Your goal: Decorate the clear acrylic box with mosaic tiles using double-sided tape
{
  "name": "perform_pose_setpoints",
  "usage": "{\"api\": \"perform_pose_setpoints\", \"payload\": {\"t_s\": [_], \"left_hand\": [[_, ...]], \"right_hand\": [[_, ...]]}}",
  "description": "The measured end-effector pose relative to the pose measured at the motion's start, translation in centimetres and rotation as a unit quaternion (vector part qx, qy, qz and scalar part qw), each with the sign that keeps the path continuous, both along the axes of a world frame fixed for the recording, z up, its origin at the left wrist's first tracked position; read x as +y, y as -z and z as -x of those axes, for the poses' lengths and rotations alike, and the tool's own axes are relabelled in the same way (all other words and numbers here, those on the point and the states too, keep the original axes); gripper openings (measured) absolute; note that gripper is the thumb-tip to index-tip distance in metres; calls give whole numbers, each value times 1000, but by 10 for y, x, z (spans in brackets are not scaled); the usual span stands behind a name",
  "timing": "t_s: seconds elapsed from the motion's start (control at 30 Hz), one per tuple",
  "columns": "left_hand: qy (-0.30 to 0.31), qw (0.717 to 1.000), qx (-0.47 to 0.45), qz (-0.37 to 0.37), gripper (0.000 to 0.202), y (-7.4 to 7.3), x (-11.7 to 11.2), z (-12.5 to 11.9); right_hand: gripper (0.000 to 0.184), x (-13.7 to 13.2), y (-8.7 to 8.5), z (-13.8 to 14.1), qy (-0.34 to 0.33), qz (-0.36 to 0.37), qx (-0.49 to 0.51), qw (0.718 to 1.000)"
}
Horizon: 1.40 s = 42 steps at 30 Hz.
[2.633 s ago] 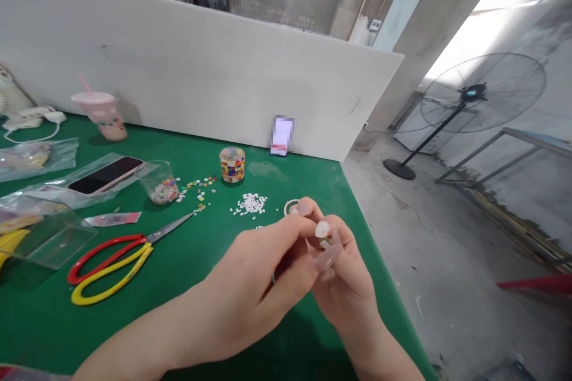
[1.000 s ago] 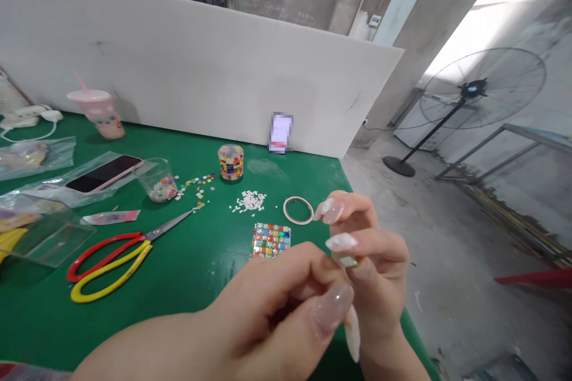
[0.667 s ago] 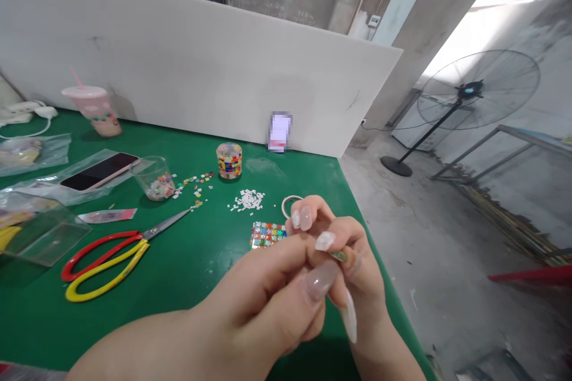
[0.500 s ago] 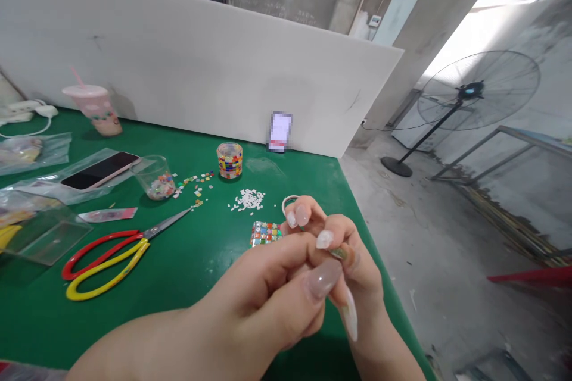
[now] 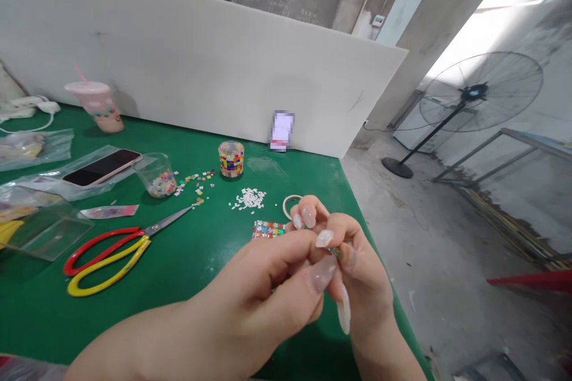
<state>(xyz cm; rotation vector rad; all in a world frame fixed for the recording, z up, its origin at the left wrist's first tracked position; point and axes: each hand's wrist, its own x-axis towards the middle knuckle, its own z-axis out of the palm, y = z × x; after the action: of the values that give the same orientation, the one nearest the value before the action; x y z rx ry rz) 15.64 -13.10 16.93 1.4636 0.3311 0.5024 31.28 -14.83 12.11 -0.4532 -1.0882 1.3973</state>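
Observation:
My left hand [image 5: 263,297] and my right hand [image 5: 357,274] meet above the near right part of the green table [image 5: 187,268]. Both are closed in a pinch around a tiny greenish mosaic tile [image 5: 335,252] held between the fingertips. Just beyond my fingers lies a sheet of coloured mosaic tiles [image 5: 267,230], partly hidden by my left hand. A white ring [image 5: 288,202] lies behind my right fingers. A pile of small white chips [image 5: 249,198] and a small tiled cup [image 5: 231,159] sit farther back.
Red and yellow scissors [image 5: 107,250] lie at the left. A clear cup of tiles [image 5: 158,174], a phone [image 5: 100,166] on plastic bags and a pink drink cup [image 5: 97,106] stand behind. A white board [image 5: 201,65] walls the back. The table's right edge drops to a concrete floor with a fan [image 5: 473,95].
My right fingers, spread a second ago, have closed onto the small tile with my left. Both hands shifted slightly forward over the tile sheet, covering more of it.

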Motion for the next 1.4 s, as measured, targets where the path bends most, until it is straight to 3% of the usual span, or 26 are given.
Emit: {"api": "perform_pose_setpoints", "payload": {"t_s": [0.33,0.5,0.73,0.93,1.2,1.4], "left_hand": [[-55,991,17,-124,26,1,0,-2],[-111,962,49,-244,20,8,0,0],[-173,923,52,-341,13,24,-3,1],[-174,910,80,-367,18,13,0,-2],[-150,914,72,-371,12,17,2,1],[-91,920,75,-375,15,8,6,6]], "right_hand": [[7,-5,-3,2,7,13,-8,1000],[9,-6,-4,6,21,35,6,999],[9,-7,-5,12,43,88,44,994],[8,-11,-10,15,42,120,65,990],[8,-17,-14,17,58,134,68,987],[8,-19,-17,18,68,138,64,986]]}}
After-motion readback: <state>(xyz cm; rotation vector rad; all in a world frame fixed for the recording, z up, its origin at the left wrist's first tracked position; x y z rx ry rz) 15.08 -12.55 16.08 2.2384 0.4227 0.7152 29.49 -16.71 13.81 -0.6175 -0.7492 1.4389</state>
